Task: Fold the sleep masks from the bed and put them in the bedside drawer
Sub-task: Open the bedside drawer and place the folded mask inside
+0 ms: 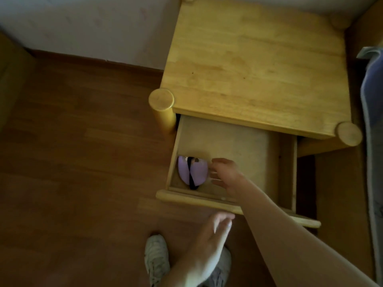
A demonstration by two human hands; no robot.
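Note:
The drawer (288, 162) of a light wooden bedside table (257, 65) is pulled out toward me. A folded lilac sleep mask (199, 171) with a black strap across it lies in the drawer's front left corner. My right hand (226, 175) reaches into the drawer just right of the mask, fingers spread and holding nothing; whether the fingertips touch the mask is unclear. My left hand (209, 243) hovers below the drawer's front rail, fingers loosely extended and empty.
The wooden floor (83, 162) spreads to the left, with a white wall (93, 23) behind. The bed's edge with blue-grey bedding (373, 121) lies at the right. My white shoe (156, 257) stands on the floor below the drawer.

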